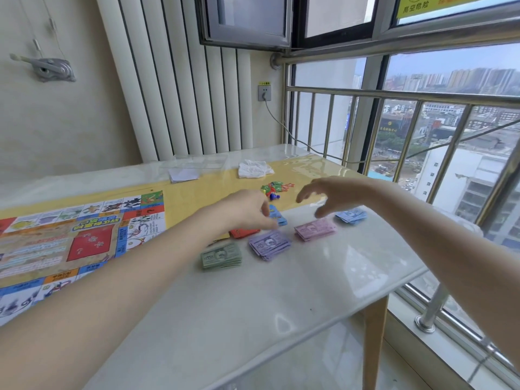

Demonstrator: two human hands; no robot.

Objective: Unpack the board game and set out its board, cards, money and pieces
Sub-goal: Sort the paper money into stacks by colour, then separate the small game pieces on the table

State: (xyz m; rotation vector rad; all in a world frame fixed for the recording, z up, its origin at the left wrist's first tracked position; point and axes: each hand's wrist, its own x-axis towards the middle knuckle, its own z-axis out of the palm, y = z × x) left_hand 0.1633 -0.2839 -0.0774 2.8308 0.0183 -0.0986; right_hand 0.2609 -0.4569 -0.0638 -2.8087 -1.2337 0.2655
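The left hand (247, 211) half hides the blue cards (279, 217), so its grip cannot be told. Right of the cards, the right hand (329, 194) hovers, fingers spread.

Crumpled white cloth (254, 168) lay on the glossy white table (281, 291); behind, a grey cable (274, 115) hung from a white wall socket (264, 92).

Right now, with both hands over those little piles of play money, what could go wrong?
The window above appears swung open; a gust could scatter loose notes like the green stack.
The light blue stack lies near the table's right-hand edge, close to the spread right hand; a brush could push it off.
The left hand is at the blue cards beside the small pieces, which a knock could scatter.
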